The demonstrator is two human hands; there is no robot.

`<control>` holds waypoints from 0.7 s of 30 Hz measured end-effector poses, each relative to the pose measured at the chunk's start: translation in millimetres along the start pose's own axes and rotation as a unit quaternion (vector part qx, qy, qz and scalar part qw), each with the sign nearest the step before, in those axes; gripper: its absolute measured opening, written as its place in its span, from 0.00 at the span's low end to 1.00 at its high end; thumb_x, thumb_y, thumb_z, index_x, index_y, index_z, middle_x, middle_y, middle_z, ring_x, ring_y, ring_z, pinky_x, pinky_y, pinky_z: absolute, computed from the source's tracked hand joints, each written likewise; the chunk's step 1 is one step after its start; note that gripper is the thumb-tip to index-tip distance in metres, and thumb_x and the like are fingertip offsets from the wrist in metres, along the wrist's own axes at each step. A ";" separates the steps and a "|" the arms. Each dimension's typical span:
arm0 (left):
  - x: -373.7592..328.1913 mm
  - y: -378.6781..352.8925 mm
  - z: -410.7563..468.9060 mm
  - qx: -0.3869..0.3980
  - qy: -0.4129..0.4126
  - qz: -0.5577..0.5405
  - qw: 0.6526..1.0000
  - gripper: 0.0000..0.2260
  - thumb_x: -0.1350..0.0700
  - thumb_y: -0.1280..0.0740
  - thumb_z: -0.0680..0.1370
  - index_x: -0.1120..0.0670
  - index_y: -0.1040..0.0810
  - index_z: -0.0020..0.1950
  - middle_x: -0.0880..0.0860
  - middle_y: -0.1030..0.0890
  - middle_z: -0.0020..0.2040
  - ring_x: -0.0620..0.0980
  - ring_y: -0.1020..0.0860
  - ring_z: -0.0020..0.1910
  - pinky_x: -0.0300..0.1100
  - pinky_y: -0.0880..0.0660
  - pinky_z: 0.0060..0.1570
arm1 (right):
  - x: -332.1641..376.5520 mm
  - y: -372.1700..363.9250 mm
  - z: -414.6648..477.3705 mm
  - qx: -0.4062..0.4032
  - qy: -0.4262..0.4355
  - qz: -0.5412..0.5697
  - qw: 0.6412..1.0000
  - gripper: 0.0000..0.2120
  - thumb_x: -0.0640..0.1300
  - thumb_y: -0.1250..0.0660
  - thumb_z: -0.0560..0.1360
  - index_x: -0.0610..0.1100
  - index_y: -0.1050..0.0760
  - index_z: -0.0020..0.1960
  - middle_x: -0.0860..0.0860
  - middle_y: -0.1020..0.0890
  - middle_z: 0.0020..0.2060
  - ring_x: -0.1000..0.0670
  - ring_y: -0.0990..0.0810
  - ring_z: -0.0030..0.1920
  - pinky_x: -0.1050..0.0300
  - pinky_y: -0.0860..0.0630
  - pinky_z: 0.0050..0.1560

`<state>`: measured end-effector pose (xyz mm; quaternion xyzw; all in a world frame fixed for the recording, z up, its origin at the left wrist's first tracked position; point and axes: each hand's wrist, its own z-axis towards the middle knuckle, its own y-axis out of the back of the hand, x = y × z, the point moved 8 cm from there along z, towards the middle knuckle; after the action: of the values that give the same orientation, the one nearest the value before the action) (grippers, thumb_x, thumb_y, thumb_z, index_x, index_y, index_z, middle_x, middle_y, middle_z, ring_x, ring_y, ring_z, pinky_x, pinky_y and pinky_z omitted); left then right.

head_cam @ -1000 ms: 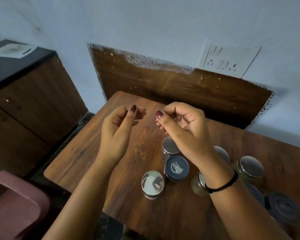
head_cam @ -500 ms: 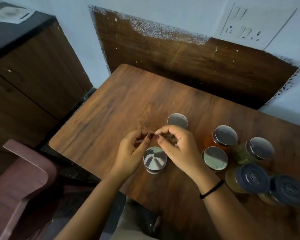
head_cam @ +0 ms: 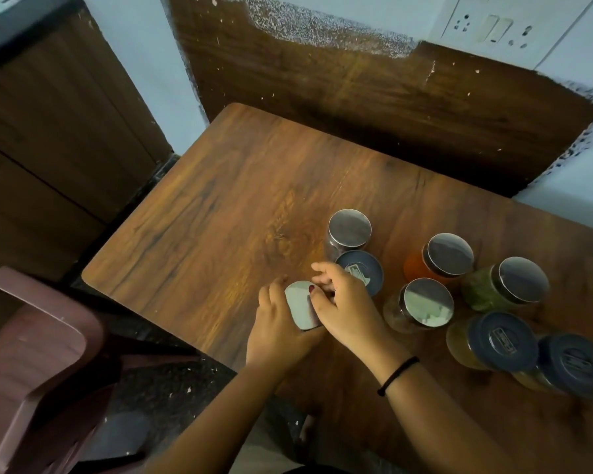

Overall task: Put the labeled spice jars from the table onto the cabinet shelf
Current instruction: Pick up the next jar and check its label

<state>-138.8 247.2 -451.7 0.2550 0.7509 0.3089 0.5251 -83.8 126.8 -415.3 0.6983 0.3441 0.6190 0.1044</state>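
Both hands close on the nearest steel-lidded jar at the bench front edge; left hand cups its side, right hand fingers over the lid; glass, probably slick and breakable; hold the body, not the lid.

- Steel-lidded jar: body hidden under left hand and right hand; only lid shows.
- Blue-lidded jar: near side covered by right hand.
- Lid emblems blurred, unreadable.
- Counter cut off at right and bottom edges.
- Chair cropped at left edge.
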 end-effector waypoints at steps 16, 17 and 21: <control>-36.0 105.5 32.9 0.137 -0.093 -0.248 0.955 0.32 0.57 0.21 0.68 0.44 0.30 0.67 0.44 0.24 0.61 0.47 0.23 0.59 0.40 0.20 0.52 | 8.2 34.6 14.1 0.085 -0.010 0.190 0.978 0.13 0.50 0.40 0.82 0.54 0.25 0.64 0.58 0.20 0.60 0.59 0.24 0.64 0.65 0.26 0.61; -44.2 114.3 32.3 0.148 -0.103 -0.270 0.946 0.32 0.57 0.21 0.68 0.46 0.29 0.68 0.47 0.23 0.61 0.49 0.22 0.60 0.43 0.20 0.54 | 11.5 34.6 15.1 0.093 -0.012 0.201 0.975 0.14 0.51 0.40 0.81 0.53 0.25 0.65 0.58 0.20 0.60 0.58 0.23 0.64 0.61 0.25 0.63; -71.7 139.2 29.7 0.181 -0.140 -0.320 0.920 0.32 0.56 0.23 0.67 0.50 0.28 0.69 0.51 0.21 0.62 0.52 0.21 0.61 0.45 0.21 0.56 | 35.5 37.4 13.9 0.128 0.004 0.221 0.967 0.17 0.56 0.41 0.80 0.52 0.23 0.64 0.55 0.17 0.56 0.56 0.20 0.60 0.54 0.25 0.63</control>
<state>-79.7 296.9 -312.2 0.1329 0.7542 -0.0554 0.6406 -57.8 124.7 -368.8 0.7617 0.2582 0.5805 -0.1268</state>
